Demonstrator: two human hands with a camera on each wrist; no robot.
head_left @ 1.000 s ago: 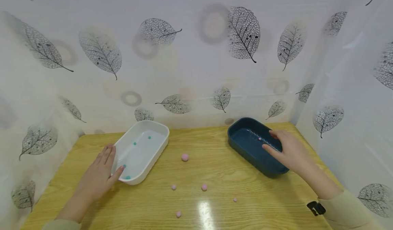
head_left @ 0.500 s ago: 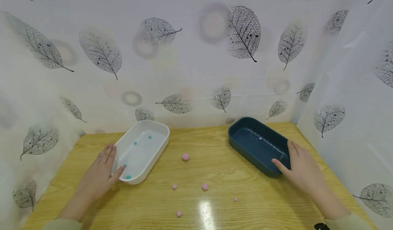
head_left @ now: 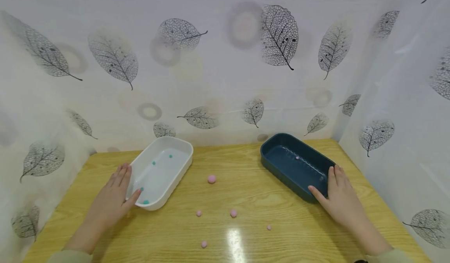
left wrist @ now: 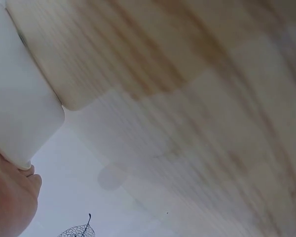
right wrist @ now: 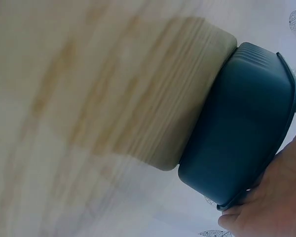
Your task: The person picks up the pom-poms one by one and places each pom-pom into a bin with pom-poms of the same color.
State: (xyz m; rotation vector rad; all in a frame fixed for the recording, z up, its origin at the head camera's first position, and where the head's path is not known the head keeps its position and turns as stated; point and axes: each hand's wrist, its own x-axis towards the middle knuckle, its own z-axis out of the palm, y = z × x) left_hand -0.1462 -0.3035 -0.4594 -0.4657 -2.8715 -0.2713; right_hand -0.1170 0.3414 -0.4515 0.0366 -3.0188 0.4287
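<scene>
My left hand point(head_left: 109, 204) lies at the near left corner of a white rectangular tray point(head_left: 159, 181), fingers straight along its side and thumb over the front rim. Several small green balls point(head_left: 154, 163) are inside the white tray. At the near right corner of a dark blue tray point(head_left: 286, 171), my right hand point(head_left: 343, 200) touches the rim with its fingers outstretched and its thumb at the front edge. One small pink ball point(head_left: 297, 157) sits in that tray. In the right wrist view, the hand meets the rim of the blue tray point(right wrist: 237, 118).
Several pink balls of different sizes, the largest pink ball point(head_left: 211, 179) among them, lie scattered on the wooden table point(head_left: 242, 161) between the trays. A pale curtain point(head_left: 225, 75) printed with leaves surrounds the back and sides of the table.
My right hand has moved from above the blue tray to its near right corner and now touches the rim. My left hand and the balls stay where they were.
</scene>
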